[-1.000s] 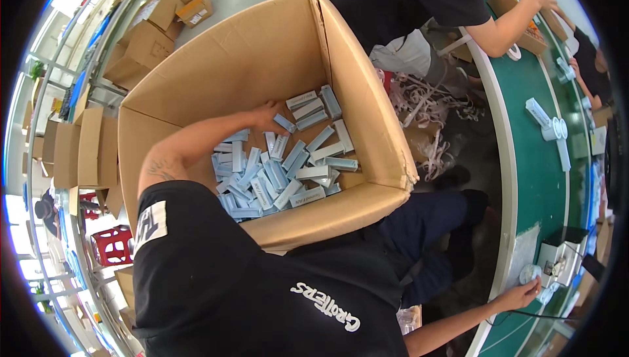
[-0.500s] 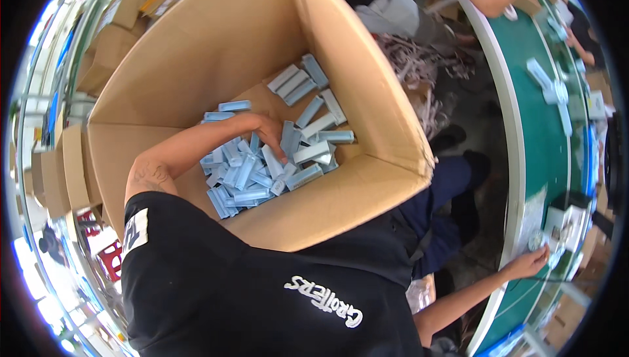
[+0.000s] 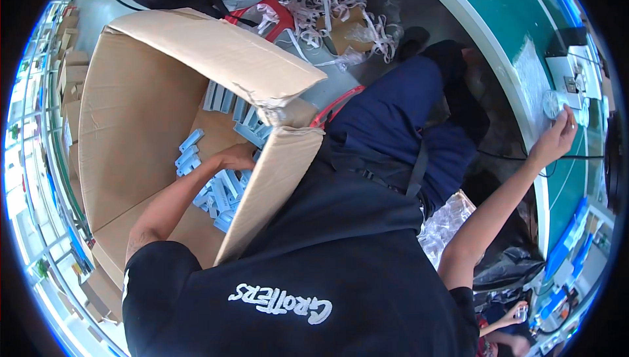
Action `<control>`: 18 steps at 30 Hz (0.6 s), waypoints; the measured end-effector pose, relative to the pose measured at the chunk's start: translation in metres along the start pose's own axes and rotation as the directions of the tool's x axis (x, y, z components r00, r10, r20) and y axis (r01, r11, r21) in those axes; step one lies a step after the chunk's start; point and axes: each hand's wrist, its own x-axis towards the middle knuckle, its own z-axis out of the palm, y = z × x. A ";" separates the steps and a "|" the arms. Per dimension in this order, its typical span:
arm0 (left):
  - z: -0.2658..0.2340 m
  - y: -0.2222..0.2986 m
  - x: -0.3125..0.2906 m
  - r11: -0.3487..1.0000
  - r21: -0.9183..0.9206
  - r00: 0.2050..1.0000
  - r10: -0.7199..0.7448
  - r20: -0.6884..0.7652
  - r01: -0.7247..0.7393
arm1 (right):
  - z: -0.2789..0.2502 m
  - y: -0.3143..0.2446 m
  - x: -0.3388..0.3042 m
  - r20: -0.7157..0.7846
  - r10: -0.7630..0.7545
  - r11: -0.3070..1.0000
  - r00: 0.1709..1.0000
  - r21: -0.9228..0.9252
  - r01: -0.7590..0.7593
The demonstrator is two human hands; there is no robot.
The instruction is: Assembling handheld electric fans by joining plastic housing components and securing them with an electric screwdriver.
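Note:
My left hand is down inside a large open cardboard box, among a heap of pale-blue oblong pieces. Its fingertips disappear among the pieces beside the box's near flap, so their grip is hidden. Stretched out to the right, my right hand is over the green work surface. Its fingers are pinched together against the lower edge of a pale round disc; what lies between them is too small to make out. The disc is beside a white boxy device.
A white-edged green bench curves along the right. Shredded strips and a red stool are beyond the box. Clear plastic wrap lies under my right arm. A co-worker's hand shows at the lower right.
The view has turned, and the box now appears further left with its torn corner flap nearer. My left hand stays in the heap; my right stays at the disc.

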 end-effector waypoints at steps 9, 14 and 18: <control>0.000 0.040 -0.015 0.891 -0.415 0.981 -0.137 0.138 0.183 | -0.007 0.002 -0.002 -0.015 0.033 0.999 0.999 0.014 -0.033; 0.039 -0.082 0.040 0.711 -0.681 0.983 -0.081 0.167 0.175 | 0.002 -0.001 -0.002 -0.002 0.018 0.999 1.000 0.031 -0.018; 0.047 -0.084 0.049 0.693 -0.678 0.969 -0.147 0.198 0.244 | -0.001 0.006 -0.001 0.011 -0.023 1.000 1.000 0.010 0.023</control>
